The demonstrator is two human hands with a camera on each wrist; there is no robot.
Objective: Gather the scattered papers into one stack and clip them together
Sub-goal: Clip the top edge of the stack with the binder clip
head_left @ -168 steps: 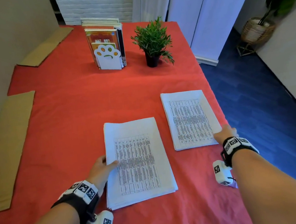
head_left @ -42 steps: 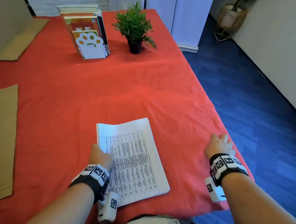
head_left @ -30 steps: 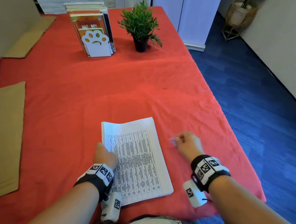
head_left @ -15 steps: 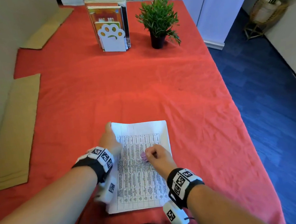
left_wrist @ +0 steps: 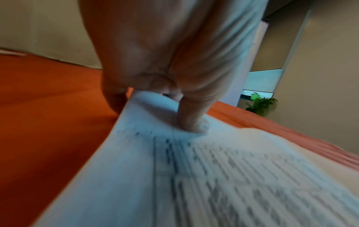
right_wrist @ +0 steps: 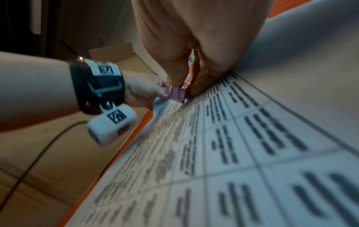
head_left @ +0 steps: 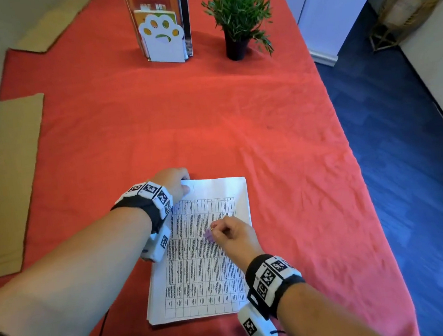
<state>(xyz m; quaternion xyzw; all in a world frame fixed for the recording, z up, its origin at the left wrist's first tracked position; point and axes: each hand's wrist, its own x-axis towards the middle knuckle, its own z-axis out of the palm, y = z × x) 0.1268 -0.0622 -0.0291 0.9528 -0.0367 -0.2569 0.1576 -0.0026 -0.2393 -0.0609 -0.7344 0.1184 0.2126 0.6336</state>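
Observation:
One stack of printed papers [head_left: 202, 264] lies near the front edge of the red table [head_left: 156, 125]. My left hand [head_left: 174, 183] grips the stack's far left corner, thumb on top of the sheets [left_wrist: 194, 121] and fingers curled under the lifted corner. My right hand [head_left: 230, 233] hovers over the middle of the stack and pinches a small purple binder clip [head_left: 208, 234]. In the right wrist view the clip [right_wrist: 174, 94] sits between thumb and fingers just above the paper [right_wrist: 233, 153].
A white paw-shaped bookend with books [head_left: 161, 35] and a small potted plant [head_left: 236, 20] stand at the far end of the table. Cardboard sheets [head_left: 2, 183] lie along the left. The table's right edge [head_left: 354, 155] drops to blue floor.
Two stacks have become one. My right hand picked up the purple clip at the right and carried it over the stack. My left hand slid up to the far left corner and lifted it.

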